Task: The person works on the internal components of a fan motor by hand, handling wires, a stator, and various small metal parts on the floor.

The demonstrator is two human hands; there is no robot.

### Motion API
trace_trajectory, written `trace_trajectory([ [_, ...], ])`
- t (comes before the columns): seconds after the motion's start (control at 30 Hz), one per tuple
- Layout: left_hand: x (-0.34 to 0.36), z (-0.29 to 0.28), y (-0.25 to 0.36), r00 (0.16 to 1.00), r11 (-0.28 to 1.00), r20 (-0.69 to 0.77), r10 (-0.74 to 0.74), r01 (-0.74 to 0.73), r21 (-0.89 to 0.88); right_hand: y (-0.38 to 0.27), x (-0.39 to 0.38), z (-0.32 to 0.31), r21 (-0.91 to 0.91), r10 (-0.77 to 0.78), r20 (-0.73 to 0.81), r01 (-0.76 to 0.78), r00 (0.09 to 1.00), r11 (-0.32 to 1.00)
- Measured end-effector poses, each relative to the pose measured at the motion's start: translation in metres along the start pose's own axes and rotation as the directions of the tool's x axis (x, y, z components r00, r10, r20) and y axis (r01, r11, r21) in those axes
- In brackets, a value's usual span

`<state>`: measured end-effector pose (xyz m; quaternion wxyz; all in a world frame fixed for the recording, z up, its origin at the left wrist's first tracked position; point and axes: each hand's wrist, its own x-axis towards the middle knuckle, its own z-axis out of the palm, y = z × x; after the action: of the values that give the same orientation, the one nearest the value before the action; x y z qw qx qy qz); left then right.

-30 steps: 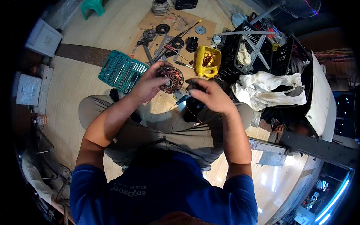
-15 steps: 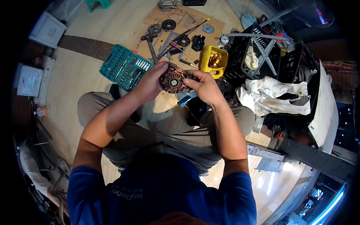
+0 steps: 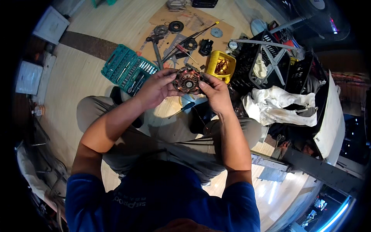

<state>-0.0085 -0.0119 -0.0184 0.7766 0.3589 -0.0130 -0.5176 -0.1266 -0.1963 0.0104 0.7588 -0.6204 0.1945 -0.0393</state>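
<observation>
Both my hands hold a round motor stator point(image 3: 189, 80) with copper windings and a bearing-like centre, its face turned up toward me. My left hand point(image 3: 157, 88) grips its left rim, thumb on top, with the other fingers partly hidden underneath. On the right rim my right hand point(image 3: 216, 92) has its thumb pressed on the edge and its fingers behind. Just below the stator a blue-handled screwdriver point(image 3: 188, 106) lies near my crossed legs. Left of my left hand sits an open green socket set point(image 3: 135, 62). A hammer point(image 3: 157, 50) lies beyond it.
On a cardboard sheet point(image 3: 164, 17) lie a black ring point(image 3: 176, 26), a red-handled screwdriver point(image 3: 181, 48) and other parts. A yellow container point(image 3: 211, 65) holds copper-coloured scraps. Black crates point(image 3: 241, 58) and white cloth point(image 3: 276, 104) stand to the right.
My hands and the stator have shifted slightly right, and its wound face now shows more fully. My left fingers have spread lower along its rim. The view has shifted a little.
</observation>
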Motion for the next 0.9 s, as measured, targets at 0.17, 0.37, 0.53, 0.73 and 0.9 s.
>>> trace_trajectory([
  [0.17, -0.004, -0.004, -0.001, 0.997, 0.998, 0.050, 0.058, -0.058, -0.012, 0.008, 0.003, -0.002, 0.039, 0.009, 0.047, -0.010, 0.999, 0.999],
  [0.37, -0.007, -0.010, -0.002, 0.997, 0.997, 0.041, 0.069, -0.070, 0.021, 0.007, 0.002, 0.003, 0.064, 0.038, 0.055, -0.041, 0.998, 0.997],
  [0.53, -0.009, -0.010, -0.002, 0.996, 0.995, 0.018, 0.090, -0.091, 0.044, 0.010, 0.002, 0.002, 0.055, 0.029, 0.057, -0.032, 0.998, 0.998],
  [0.73, -0.011, -0.008, -0.002, 0.995, 0.993, 0.029, 0.099, -0.101, 0.062, 0.012, 0.002, 0.000, 0.079, -0.001, 0.086, -0.005, 0.996, 0.997],
  [0.9, -0.011, -0.011, -0.001, 0.998, 0.994, 0.020, 0.058, -0.060, 0.096, 0.009, 0.000, 0.002, 0.107, 0.005, 0.107, -0.016, 0.994, 0.994],
])
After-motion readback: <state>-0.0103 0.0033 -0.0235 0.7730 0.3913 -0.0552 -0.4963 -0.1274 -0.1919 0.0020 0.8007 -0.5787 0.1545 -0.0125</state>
